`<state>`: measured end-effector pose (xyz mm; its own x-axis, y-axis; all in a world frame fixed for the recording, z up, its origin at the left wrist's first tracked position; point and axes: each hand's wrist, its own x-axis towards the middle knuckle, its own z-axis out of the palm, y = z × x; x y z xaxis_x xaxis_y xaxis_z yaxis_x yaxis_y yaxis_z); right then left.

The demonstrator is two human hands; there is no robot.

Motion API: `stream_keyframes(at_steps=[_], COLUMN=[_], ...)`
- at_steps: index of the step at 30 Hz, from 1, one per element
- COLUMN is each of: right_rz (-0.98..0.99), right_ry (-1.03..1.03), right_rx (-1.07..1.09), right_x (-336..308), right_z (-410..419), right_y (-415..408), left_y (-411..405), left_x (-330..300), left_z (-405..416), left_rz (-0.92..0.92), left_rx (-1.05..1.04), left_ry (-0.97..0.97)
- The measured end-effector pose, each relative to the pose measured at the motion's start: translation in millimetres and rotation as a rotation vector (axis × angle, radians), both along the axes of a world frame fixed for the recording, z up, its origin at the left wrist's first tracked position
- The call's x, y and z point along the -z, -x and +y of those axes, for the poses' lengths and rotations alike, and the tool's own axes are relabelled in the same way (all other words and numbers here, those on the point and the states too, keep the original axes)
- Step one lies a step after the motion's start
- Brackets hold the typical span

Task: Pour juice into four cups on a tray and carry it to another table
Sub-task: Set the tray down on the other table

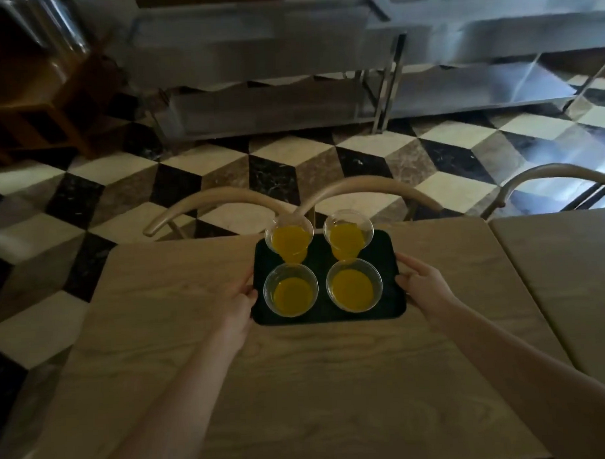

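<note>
From the lower frame both forearms reach up to the dark tray (326, 318) at frame centre, over the wooden table (299, 384). The left hand (238, 305) grasps its left edge, the right hand (423, 285) its right edge, equally near. Four juice-filled cups (291, 291) stand in two rows. The tray's long axis appears to run toward the chairs (224, 201) beyond.

left hand (237, 309), right hand (425, 287) grip tray (321, 259) | four filled cups (291, 289) | table (299, 384)

Wooden table (299, 384), dark tray (321, 259) (four juice cups aboard) at far edge
</note>
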<state>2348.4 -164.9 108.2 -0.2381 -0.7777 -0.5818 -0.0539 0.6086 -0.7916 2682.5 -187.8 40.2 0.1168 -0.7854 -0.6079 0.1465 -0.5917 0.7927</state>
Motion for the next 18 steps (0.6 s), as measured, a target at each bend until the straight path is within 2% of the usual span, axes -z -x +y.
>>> stream_keyframes(at_steps=[9, 18], right_rz=[-0.005, 0.048], right_ry=[-0.181, -0.249], right_rx=[0.065, -0.039], right_x=[88.0, 137.0], right_z=[-7.6, -10.8], right_y=[-3.8, -14.5], left_y=[2.4, 6.2], left_x=[56.2, 100.9], left_z=[9.4, 15.6], left_rz=[-0.094, -0.216], left_rx=[0.043, 0.061], left_ry=[-0.114, -0.224])
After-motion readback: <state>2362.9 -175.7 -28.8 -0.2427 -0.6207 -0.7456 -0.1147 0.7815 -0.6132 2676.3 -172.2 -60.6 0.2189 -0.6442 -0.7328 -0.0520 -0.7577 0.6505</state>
